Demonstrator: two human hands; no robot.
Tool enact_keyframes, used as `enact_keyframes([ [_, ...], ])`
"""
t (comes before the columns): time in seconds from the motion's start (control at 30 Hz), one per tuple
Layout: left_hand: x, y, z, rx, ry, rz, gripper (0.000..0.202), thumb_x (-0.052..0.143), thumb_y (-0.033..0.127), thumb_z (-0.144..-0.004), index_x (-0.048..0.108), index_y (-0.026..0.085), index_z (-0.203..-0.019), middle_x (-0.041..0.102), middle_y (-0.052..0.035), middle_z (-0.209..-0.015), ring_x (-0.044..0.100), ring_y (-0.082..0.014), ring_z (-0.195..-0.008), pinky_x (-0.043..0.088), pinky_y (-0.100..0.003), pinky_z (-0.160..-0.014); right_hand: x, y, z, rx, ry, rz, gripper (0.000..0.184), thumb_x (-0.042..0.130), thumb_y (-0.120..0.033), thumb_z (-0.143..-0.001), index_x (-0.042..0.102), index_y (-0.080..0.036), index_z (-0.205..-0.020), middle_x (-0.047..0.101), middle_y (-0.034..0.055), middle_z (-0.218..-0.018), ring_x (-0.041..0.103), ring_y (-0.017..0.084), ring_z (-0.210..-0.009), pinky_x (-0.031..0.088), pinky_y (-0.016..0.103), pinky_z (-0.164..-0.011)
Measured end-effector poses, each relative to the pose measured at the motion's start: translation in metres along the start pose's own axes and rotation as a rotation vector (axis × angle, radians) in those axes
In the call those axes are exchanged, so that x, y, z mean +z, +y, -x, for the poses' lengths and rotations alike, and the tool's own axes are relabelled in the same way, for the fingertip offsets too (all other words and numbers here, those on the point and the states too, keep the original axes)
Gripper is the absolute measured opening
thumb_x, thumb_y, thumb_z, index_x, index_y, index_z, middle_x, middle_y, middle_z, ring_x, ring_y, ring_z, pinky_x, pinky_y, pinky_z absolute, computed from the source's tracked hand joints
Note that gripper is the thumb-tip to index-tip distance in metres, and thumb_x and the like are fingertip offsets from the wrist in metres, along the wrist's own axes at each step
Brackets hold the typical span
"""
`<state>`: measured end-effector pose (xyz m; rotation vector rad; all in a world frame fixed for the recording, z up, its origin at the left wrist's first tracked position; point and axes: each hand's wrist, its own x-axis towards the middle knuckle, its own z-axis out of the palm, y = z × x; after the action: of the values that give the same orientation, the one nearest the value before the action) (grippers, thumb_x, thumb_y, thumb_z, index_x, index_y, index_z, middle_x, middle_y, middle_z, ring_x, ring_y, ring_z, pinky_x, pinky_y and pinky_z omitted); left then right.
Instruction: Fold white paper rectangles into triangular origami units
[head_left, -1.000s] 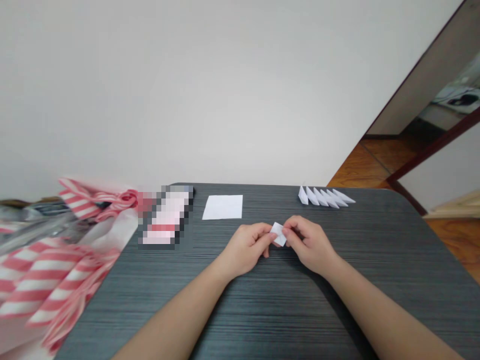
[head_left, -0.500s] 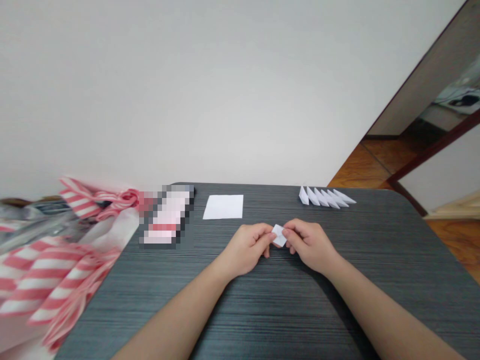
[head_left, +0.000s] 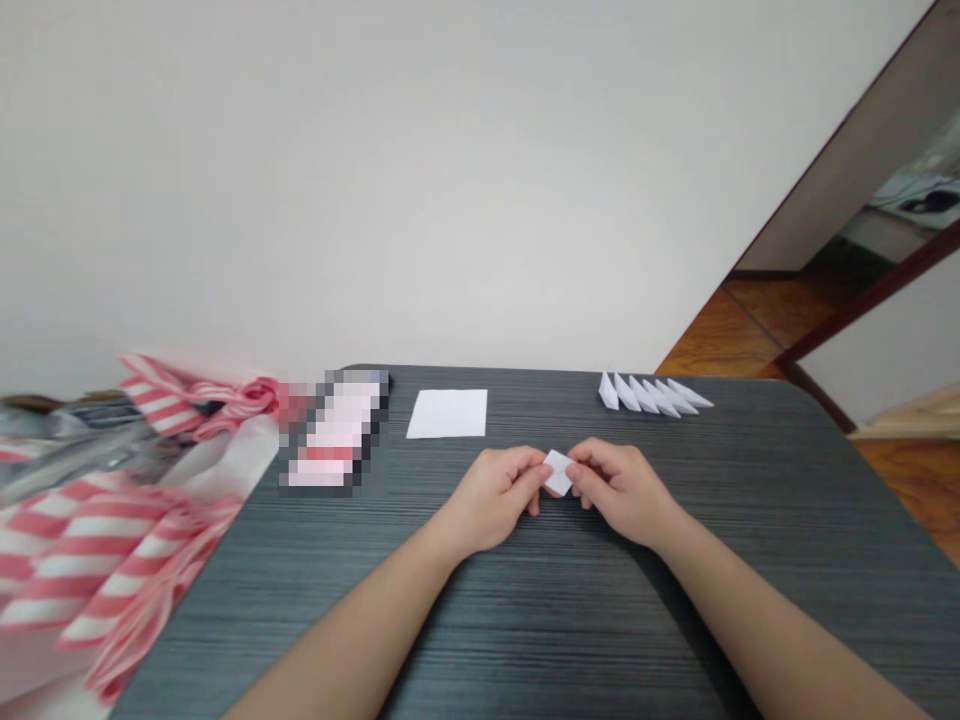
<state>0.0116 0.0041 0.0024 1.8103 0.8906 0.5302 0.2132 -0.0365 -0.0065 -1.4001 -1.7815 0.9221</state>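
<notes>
Between my left hand (head_left: 493,498) and my right hand (head_left: 619,490) a small folded white paper piece (head_left: 558,473) is pinched by its two sides. Both hands hover close together over the middle of a dark grey wood-grain table (head_left: 555,620). Beyond them lies a flat square white paper sheet (head_left: 448,414). Further right, a row of several folded white paper pieces (head_left: 652,396) stands overlapped near the far edge.
A pixelated pink and white object (head_left: 334,432) lies at the far left of the table. Pink-striped white bags (head_left: 97,545) bulge beyond the left edge. A white wall rises behind the table, and a wooden floor (head_left: 750,325) shows to the right.
The hands and the folded paper piece have barely moved; the view has shifted very slightly.
</notes>
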Motion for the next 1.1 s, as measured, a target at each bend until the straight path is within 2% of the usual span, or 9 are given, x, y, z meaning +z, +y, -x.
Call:
enact_keyframes([
  [0.3, -0.0006, 0.0006, -0.0007, -0.004, -0.005, 0.006, 0.03, 0.046, 0.032, -0.097, 0.069, 0.017, -0.082, 0.062, 0.0019, -0.059, 0.058, -0.0116, -0.056, 0.042, -0.02, -0.059, -0.0002, -0.0067, -0.0007, 0.082, -0.032, -0.107, 0.024, 0.053, -0.025, -0.093, 0.058, -0.019, -0.071, 0.064, -0.0031, -0.056, 0.06, 0.01, -0.047, 0.046, 0.02, -0.05],
  [0.77, 0.0001, 0.0023, 0.0001, 0.013, 0.006, -0.054, 0.03, 0.049, 0.031, -0.096, 0.066, 0.017, -0.075, 0.062, 0.0021, -0.057, 0.055, -0.0105, -0.054, 0.04, -0.02, -0.055, 0.0013, -0.0058, -0.0002, 0.101, -0.124, -0.134, 0.019, 0.055, -0.027, -0.093, 0.061, -0.018, -0.078, 0.064, -0.0021, -0.06, 0.061, 0.011, -0.051, 0.047, 0.021, -0.052],
  [1.1, 0.0025, 0.0001, -0.0009, -0.002, 0.038, 0.043, 0.03, 0.048, 0.032, -0.097, 0.066, 0.015, -0.08, 0.066, 0.0005, -0.062, 0.058, -0.0098, -0.052, 0.044, -0.02, -0.055, 0.0015, -0.0055, -0.0011, 0.106, -0.01, -0.208, 0.023, 0.054, -0.027, -0.094, 0.054, -0.019, -0.073, 0.065, -0.0019, -0.063, 0.061, 0.01, -0.052, 0.047, 0.02, -0.053],
])
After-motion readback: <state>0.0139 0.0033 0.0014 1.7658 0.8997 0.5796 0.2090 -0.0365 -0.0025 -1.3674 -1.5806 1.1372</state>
